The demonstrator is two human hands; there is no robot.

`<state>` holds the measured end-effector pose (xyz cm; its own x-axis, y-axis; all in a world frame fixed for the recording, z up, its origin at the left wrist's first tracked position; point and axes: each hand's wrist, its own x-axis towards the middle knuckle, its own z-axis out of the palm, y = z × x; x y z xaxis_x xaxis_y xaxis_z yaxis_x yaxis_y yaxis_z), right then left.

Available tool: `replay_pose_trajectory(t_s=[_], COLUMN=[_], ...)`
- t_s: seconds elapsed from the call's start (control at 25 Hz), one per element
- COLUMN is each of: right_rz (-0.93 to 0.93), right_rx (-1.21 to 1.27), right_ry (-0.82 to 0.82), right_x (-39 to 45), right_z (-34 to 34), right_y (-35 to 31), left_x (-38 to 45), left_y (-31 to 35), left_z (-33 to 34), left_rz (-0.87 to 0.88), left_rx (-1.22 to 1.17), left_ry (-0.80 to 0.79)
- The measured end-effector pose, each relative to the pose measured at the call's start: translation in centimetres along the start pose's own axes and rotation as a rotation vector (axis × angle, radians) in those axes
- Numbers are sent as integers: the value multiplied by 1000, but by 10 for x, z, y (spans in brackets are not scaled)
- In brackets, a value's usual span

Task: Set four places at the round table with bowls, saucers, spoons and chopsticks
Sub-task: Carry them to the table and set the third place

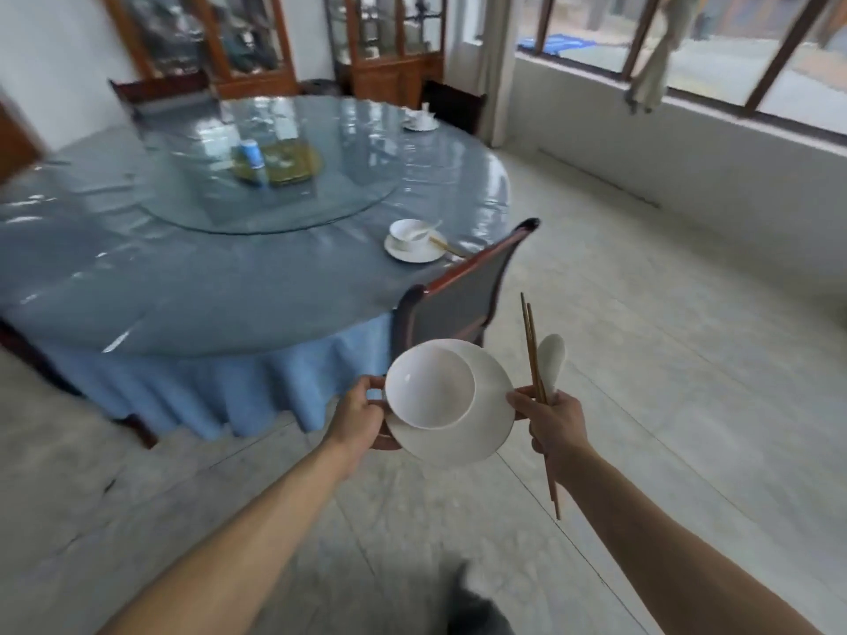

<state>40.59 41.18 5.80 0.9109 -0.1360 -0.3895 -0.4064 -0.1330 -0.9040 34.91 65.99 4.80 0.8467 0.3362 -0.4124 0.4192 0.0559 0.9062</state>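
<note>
I carry a white bowl (428, 384) resting on a white saucer (486, 407) in front of me, above the floor. My left hand (362, 417) grips the saucer's left edge. My right hand (554, 423) touches the saucer's right rim and holds brown chopsticks (534, 355) and a white spoon (552, 359) upright. The round table (137, 277) lies ahead to the left. On it stands one set place (415, 242) with bowl, saucer, spoon and chopsticks near its right edge, and another set place (419, 119) at the far side.
A glass turntable (256, 194) with a tray and a small can sits mid-table. A dark chair (463, 295) stands between me and the table; another chair (160, 91) is at the far side. Wooden cabinets line the back wall, windows the right.
</note>
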Motion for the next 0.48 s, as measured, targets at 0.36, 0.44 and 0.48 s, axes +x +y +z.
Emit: replay_pose_trajectory(t_s=[0.36, 0.44, 0.48], right_rz=[-88, -122, -132], right_rx=[-170, -200, -212], right_ry=[-352, -435, -471], right_x=[77, 90, 95], right_z=[172, 213, 231], right_y=[-59, -73, -80], left_x=[45, 55, 59], left_y=[17, 22, 26], left_z=[-110, -132, -141], left_rz=[-60, -77, -86], left_rx=[-190, -224, -235], left_ry=[336, 433, 477])
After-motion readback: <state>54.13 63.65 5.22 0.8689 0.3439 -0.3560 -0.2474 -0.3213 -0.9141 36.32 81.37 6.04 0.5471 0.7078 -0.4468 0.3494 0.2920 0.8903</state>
